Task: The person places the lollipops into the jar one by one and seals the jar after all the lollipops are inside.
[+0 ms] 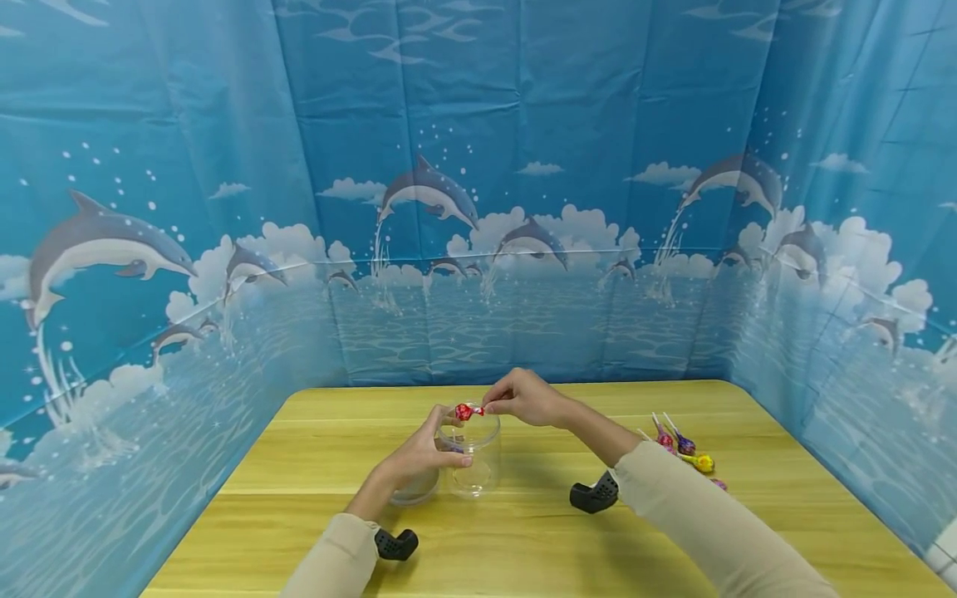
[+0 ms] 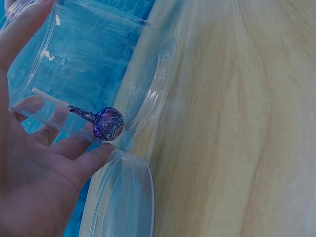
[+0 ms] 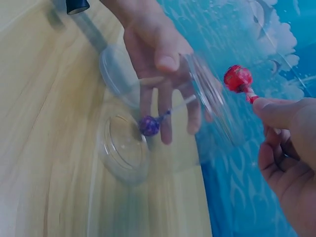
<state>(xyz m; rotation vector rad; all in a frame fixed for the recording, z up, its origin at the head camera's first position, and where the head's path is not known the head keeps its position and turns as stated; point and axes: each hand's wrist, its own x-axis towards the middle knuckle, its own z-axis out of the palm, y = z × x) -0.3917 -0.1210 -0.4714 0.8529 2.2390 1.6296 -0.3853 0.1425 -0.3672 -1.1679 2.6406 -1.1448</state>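
Note:
My left hand (image 1: 417,451) holds a clear plastic jar (image 1: 486,472), thumb on the near side and fingers spread along the other. The jar stands upright on the table, its mouth uncovered. Inside it, a purple-wrapped lollipop (image 2: 108,123) leans with its white stick upward. Above the jar's rim, my right hand (image 1: 527,397) pinches a red-wrapped lollipop (image 3: 238,78) by the stick end, its round head pointing left. A clear round lid (image 2: 129,197) lies beside the jar, partly behind the left hand in the head view.
Several lollipops, among them a yellow one (image 1: 701,463) and a purple one (image 1: 684,445), lie at the right of the wooden table (image 1: 523,548). Black wrist mounts (image 1: 594,493) sit on both arms. A blue dolphin-print curtain (image 1: 478,316) stands behind the table.

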